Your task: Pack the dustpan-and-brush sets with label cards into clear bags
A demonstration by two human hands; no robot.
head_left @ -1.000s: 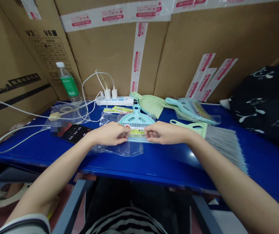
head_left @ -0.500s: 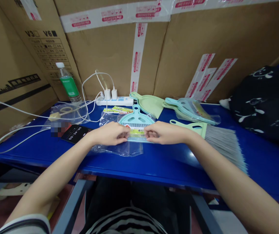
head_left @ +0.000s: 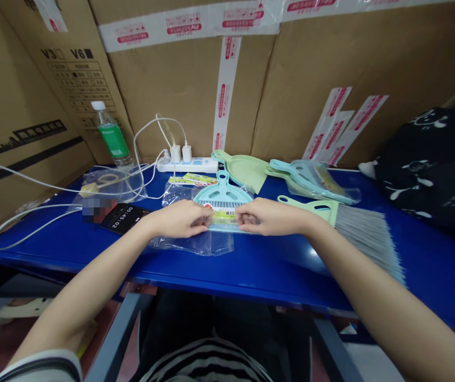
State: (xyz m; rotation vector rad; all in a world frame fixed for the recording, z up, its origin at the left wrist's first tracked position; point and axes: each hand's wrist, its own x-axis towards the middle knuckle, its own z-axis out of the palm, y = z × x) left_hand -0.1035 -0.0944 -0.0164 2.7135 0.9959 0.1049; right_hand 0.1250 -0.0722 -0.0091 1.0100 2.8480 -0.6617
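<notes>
Blue steel workbench (head_left: 275,270) stands against a wall of cardboard cartons (head_left: 187,95). Work item: a teal plastic hand brush (head_left: 223,195) lies at bench centre over a clear plastic bag (head_left: 191,244), with a yellow-green paper label (head_left: 224,215) across its bristles. Left hand (head_left: 179,219) and right hand (head_left: 271,216) hold the brush from either side, fingers curled over its near edge, the two hands almost meeting. Just beyond the right hand lies a mint-green brush (head_left: 365,239) with grey bristles. A mint-green dustpan (head_left: 243,170) rests behind. A dark phone (head_left: 123,218) left of the left hand displays 00:45:02.
</notes>
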